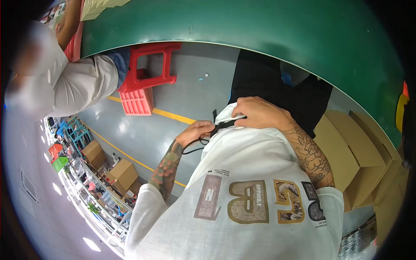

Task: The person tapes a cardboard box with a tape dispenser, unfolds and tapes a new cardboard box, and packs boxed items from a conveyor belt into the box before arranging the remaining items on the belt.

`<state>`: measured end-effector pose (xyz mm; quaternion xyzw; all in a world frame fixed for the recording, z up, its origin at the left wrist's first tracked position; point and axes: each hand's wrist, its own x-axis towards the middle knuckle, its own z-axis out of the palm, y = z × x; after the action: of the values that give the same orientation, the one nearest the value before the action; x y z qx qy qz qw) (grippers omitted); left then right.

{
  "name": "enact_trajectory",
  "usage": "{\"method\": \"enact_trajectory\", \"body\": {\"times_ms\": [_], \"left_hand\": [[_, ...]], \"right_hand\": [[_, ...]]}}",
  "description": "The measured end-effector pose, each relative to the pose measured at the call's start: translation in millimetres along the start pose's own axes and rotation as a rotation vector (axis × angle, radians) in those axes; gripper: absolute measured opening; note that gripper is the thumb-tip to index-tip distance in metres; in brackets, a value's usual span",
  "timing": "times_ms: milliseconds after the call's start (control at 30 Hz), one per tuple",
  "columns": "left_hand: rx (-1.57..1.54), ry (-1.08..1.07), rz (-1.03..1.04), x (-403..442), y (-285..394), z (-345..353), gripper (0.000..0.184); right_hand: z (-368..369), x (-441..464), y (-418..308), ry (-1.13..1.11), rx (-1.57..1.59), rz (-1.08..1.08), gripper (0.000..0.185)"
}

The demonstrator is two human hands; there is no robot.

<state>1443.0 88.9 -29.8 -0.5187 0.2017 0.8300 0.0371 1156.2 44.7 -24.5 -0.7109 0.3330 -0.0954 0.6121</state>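
My left hand (197, 132) is at the left side of my waist, its fingers pinched on a black strap (226, 125). A thin black cord (193, 150) loops below that hand. My right hand (260, 113) lies over the front of my waist with its fingers curled at the strap's other end and the bunched hem of my white shirt (255, 173). Its fingertips are partly hidden in the cloth. Black trousers (260, 80) show beyond the hands, running under the table edge.
A green table (242, 21) spans the top. A red stool (149, 65) and a pink crate (137, 102) stand at left on the grey floor. A co-worker in light clothes (86, 84) is at upper left. Cardboard boxes (336, 147) stand at right; shelving (97, 190) is lower left.
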Motion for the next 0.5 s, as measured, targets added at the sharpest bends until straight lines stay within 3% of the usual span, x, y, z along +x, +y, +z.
{"method": "enact_trajectory", "body": {"times_ms": [167,233,500], "left_hand": [[0.035,-0.006,0.01,13,12,8,0.017],[0.076,-0.007,0.028,12,8,4,0.021],[0.195,-0.086,0.099,24,-17,-12,0.025]], "right_hand": [[22,33,-7,0.07,-0.03,-0.057,0.035],[37,41,-25,-0.08,-0.284,-0.007,0.033],[54,44,-25,-0.003,-0.244,0.066,0.036]]}}
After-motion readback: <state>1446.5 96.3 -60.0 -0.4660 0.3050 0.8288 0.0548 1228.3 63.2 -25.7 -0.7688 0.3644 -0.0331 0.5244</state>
